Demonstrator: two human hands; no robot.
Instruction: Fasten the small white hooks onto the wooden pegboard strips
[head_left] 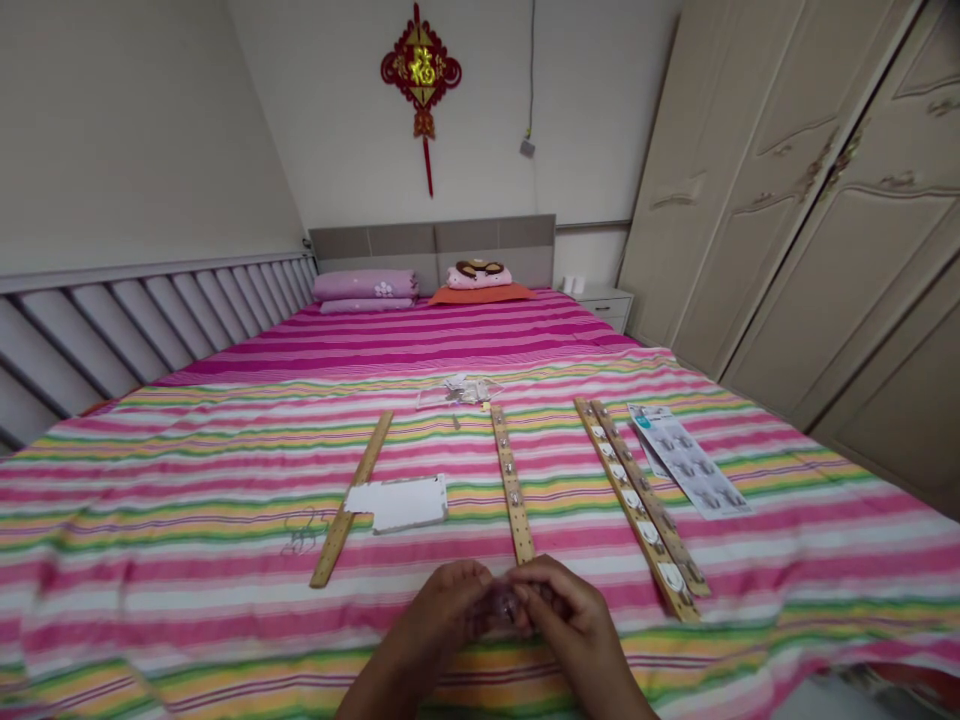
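Note:
My left hand (444,607) and my right hand (564,608) meet low in the middle, fingers closed on a small see-through piece (491,608), perhaps plastic. Blur and the fingers hide its exact kind. Just beyond them, a narrow wooden strip (520,535) runs away from me, with several small shiny metal pieces on its far part. Its near end reaches my fingers in view; whether they touch cannot be told. To the left, a white card (411,503) with a greyish edge lies across another wooden strip (369,462).
On the right lie a wooden strip with white round pieces (649,533) and a strip with metal pieces (621,452), beside a printed sheet (694,465). Clear packaging with small parts (466,391) lies farther back. A striped sheet (225,610) covers the bed; wardrobes (810,220) stand right.

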